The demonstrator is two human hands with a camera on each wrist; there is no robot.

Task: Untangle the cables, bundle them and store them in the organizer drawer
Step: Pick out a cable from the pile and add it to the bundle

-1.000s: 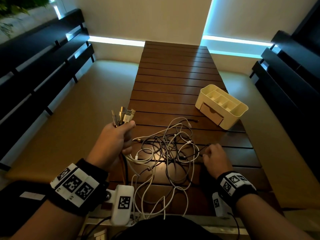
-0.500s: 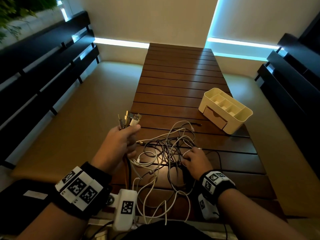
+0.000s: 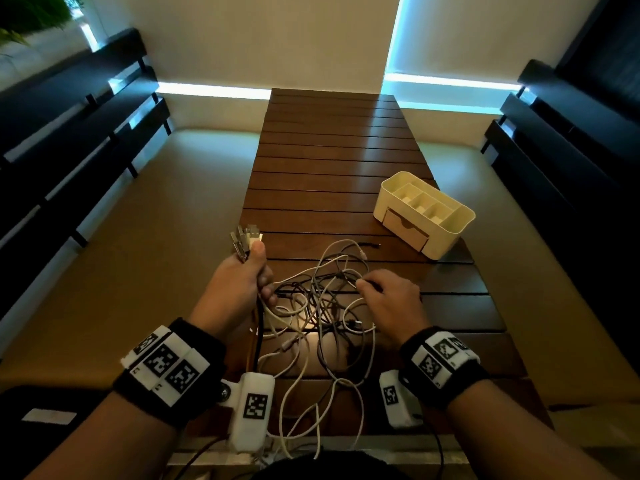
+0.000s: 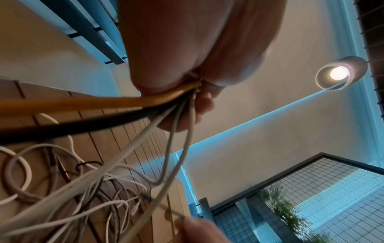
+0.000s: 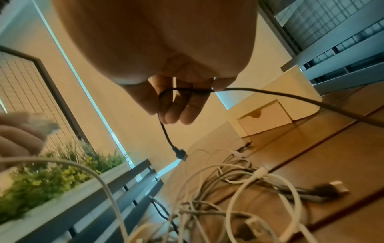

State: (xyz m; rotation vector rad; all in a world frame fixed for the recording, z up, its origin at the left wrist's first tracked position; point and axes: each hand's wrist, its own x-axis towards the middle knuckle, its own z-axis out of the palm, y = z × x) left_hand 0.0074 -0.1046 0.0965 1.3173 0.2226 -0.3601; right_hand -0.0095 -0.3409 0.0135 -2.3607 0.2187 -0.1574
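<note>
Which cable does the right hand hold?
The thin dark cable: the right hand pinches it, its plug hanging free. The white cables lie on the table.

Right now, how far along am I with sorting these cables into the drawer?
Early stage. Done: your left hand grips a gathered cluster of cable plugs. In hand: your right hand pinches a black cable lifted from the tangled pile on the slatted table. Left: most cables are still knotted, nothing is bundled, and the organizer's drawer looks closed.
</note>
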